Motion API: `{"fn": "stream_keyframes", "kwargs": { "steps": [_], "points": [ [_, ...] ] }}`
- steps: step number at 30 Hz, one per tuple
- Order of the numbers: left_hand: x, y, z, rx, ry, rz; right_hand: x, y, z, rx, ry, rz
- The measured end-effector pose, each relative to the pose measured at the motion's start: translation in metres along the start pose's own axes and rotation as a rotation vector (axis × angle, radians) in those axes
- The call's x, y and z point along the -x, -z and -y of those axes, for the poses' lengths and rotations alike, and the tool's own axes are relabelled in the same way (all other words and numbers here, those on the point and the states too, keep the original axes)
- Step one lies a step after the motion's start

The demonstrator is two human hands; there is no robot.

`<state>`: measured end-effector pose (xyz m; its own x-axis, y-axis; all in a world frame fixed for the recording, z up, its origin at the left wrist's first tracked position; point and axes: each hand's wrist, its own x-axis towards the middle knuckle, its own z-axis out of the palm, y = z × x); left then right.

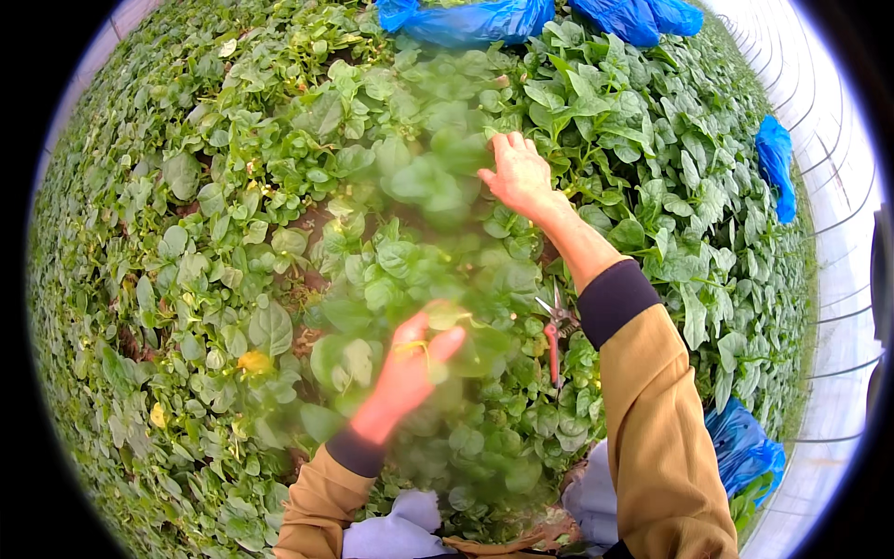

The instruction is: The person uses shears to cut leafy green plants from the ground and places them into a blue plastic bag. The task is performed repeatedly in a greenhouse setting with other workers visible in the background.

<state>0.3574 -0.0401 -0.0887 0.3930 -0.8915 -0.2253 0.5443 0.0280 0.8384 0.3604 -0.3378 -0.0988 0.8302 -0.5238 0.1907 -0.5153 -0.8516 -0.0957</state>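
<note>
My left hand [412, 360] is low in the middle, blurred by a smear on the view, with its fingers closed around some picked green leaves [482, 346] and thin yellowish stems. Farther forward, my right hand [518, 171] reaches into the leafy plants [594, 105], palm down, its fingertips at a leaf; whether they grip it is hidden. Red-handled pruning shears [554, 342] lie on the leaves below my right forearm, their blades apart and pointing forward.
Blue plastic bags lie at the front [482, 21], front right [628, 17], far right [775, 168] and lower right [747, 447], the last with leaves beside it. Dense low greens spread all around. A ribbed plastic greenhouse wall [831, 279] curves along the right.
</note>
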Motion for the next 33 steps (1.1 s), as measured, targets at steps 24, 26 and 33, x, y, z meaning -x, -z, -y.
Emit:
{"fn": "stream_keyframes", "kwargs": {
  "steps": [24,26,33],
  "points": [
    [-0.016,0.042,0.027,0.564,0.079,-0.412,-0.011,-0.050,0.051,-0.820,-0.682,0.566],
    [-0.013,0.046,0.022,0.521,0.087,-0.456,-0.017,-0.059,0.061,-1.084,-0.827,0.726],
    [-0.014,0.043,0.029,0.495,0.125,-0.383,-0.001,-0.166,0.009,-1.666,-0.722,0.453]
  ]
}}
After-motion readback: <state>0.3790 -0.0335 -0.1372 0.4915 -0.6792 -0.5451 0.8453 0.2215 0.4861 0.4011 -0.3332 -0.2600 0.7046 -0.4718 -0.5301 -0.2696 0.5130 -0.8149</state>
